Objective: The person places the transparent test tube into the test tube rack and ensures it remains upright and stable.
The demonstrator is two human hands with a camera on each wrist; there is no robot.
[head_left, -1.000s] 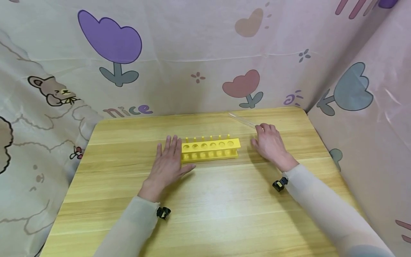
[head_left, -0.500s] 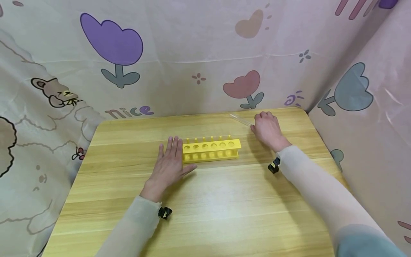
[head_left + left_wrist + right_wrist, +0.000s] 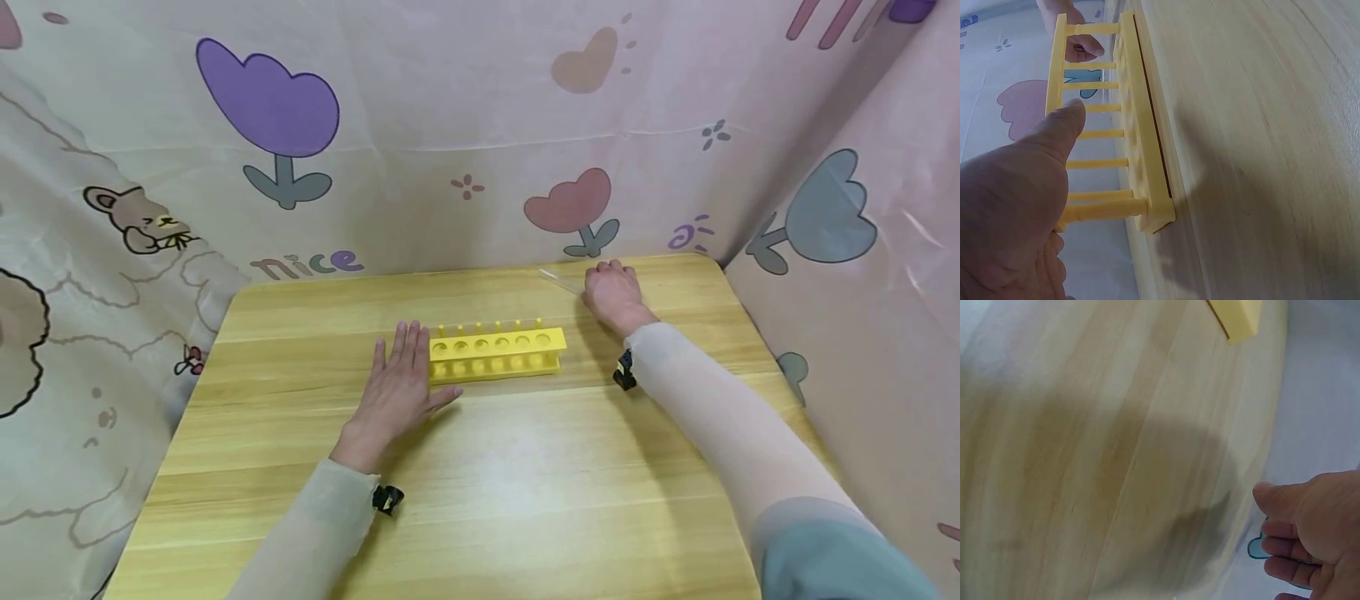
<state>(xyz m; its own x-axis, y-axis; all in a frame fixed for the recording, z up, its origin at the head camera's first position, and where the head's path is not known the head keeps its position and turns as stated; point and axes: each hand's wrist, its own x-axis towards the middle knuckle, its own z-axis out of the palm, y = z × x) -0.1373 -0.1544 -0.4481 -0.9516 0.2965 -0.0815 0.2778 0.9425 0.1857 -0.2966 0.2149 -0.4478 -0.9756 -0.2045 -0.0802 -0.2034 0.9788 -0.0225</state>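
Note:
A yellow test tube rack [image 3: 498, 354] with a row of round holes and a row of pegs along its back stands on the wooden table. My left hand [image 3: 401, 387] lies against the rack's left end, fingers straight and thumb stretched along its front. In the left wrist view, that thumb overlaps the rack's posts [image 3: 1097, 134]. Past the rack's right end, my right hand [image 3: 613, 293] reaches over clear thin tubes [image 3: 558, 281] at the table's back and covers their near end. The right wrist view shows its fingers [image 3: 1285, 549] loosely bent, with nothing visible between them.
The wooden table [image 3: 480, 508] ends at the back against a patterned curtain [image 3: 420, 100], which also hangs along both sides. A small black camera [image 3: 387, 499] sits on the left wrist, another camera [image 3: 625, 371] on the right wrist.
My right hand has moved back and to the left, covering more of the clear tubes. My left hand stays against the rack's end. The head view has shifted slightly.

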